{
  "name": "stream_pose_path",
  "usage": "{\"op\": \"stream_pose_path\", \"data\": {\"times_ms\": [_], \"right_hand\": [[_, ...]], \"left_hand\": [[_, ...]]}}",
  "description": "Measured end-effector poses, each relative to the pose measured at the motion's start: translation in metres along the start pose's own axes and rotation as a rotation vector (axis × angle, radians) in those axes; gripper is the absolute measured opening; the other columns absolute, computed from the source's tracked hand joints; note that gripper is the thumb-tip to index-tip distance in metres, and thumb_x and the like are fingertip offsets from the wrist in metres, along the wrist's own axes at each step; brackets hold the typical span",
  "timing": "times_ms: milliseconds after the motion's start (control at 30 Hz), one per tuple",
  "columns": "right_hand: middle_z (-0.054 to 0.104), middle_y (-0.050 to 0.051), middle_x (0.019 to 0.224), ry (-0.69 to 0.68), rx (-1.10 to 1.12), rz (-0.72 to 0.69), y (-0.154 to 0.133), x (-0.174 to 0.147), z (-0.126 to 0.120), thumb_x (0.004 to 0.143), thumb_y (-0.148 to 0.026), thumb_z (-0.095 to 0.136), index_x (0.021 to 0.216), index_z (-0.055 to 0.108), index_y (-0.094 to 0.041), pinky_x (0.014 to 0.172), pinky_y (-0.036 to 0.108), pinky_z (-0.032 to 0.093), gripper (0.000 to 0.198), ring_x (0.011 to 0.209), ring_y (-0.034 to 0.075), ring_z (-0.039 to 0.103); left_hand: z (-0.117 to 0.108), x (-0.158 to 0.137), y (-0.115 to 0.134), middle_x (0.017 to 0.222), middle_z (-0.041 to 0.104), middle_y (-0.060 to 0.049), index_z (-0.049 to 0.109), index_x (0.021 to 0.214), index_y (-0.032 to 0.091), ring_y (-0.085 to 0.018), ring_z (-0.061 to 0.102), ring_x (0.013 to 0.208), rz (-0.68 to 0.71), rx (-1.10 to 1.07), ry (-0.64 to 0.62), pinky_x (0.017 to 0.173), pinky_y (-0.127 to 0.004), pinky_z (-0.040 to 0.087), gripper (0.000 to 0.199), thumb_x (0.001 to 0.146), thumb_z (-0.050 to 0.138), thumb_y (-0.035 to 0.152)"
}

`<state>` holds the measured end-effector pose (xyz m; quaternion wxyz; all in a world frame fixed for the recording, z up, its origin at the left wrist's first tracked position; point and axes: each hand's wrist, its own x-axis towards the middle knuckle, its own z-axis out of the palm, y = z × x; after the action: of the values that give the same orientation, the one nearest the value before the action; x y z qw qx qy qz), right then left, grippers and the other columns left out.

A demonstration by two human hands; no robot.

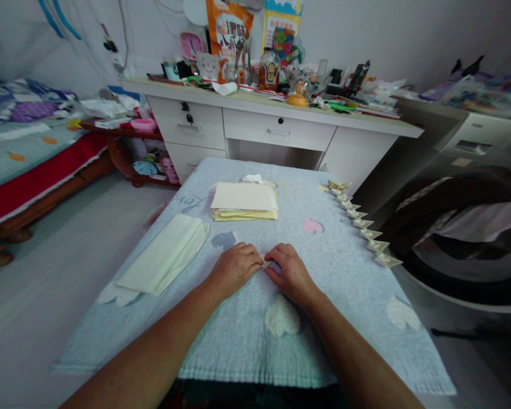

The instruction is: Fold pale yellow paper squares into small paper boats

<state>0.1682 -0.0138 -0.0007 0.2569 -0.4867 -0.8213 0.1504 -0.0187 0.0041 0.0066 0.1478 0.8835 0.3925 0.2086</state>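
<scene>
Near the middle of the cloth-covered table, a small piece of folded white paper (264,262) is pinched between my two hands. My left hand (237,268) is closed on its left side, fingers bent and pressed together. From the right, my right hand (290,271) grips it between thumb and fingers. Most of the paper is hidden by the fingers, so its exact shape cannot be made out. Beyond the hands lies a stack of cream and yellow paper sheets (244,197). To the left rests a folded pale-green sheet bundle (164,254).
Several folded paper boats (369,233) stand in a row along the right edge of the blue tablecloth (349,318). Crumpled white tissue (252,178) lies behind the stack. A cluttered white desk (255,128) stands beyond, a washing machine (472,142) right, a bed (29,153) left.
</scene>
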Motion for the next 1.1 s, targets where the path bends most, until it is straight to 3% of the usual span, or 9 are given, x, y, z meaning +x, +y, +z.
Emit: {"op": "stream_pose_path", "data": {"times_ms": [367,767,1100], "right_hand": [[0.061,0.005,0.088,-0.006,-0.002,-0.042,0.0022,-0.0008,-0.0005,0.082,-0.018,0.067,0.089,0.07,-0.019,0.079,0.032,0.042,0.008,0.086,0.019,0.05],[0.059,0.004,0.088,-0.036,-0.011,-0.022,-0.0011,0.0009,-0.0006,0.084,-0.018,0.063,0.09,0.068,-0.019,0.079,0.03,0.039,0.007,0.085,0.017,0.052],[0.059,0.004,0.086,-0.088,-0.081,0.0,-0.0024,0.0073,0.0005,0.092,-0.021,0.053,0.09,0.068,-0.019,0.078,0.029,0.037,0.015,0.084,0.017,0.051]], "left_hand": [[0.0048,-0.0022,-0.0032,0.088,0.067,-0.003,0.07,0.088,0.019,-0.018,0.059,0.089,-0.047,-0.045,0.017,0.082,-0.031,0.046,0.008,0.083,0.064,0.016],[0.0062,-0.0012,-0.005,0.084,0.064,-0.003,0.07,0.082,0.02,-0.017,0.058,0.085,-0.026,-0.076,0.037,0.077,-0.028,0.045,0.012,0.086,0.059,0.016],[0.0053,0.0008,-0.0011,0.084,0.062,-0.003,0.068,0.082,0.019,-0.017,0.058,0.086,-0.092,-0.094,0.035,0.079,-0.029,0.045,0.013,0.087,0.056,0.017]]}}
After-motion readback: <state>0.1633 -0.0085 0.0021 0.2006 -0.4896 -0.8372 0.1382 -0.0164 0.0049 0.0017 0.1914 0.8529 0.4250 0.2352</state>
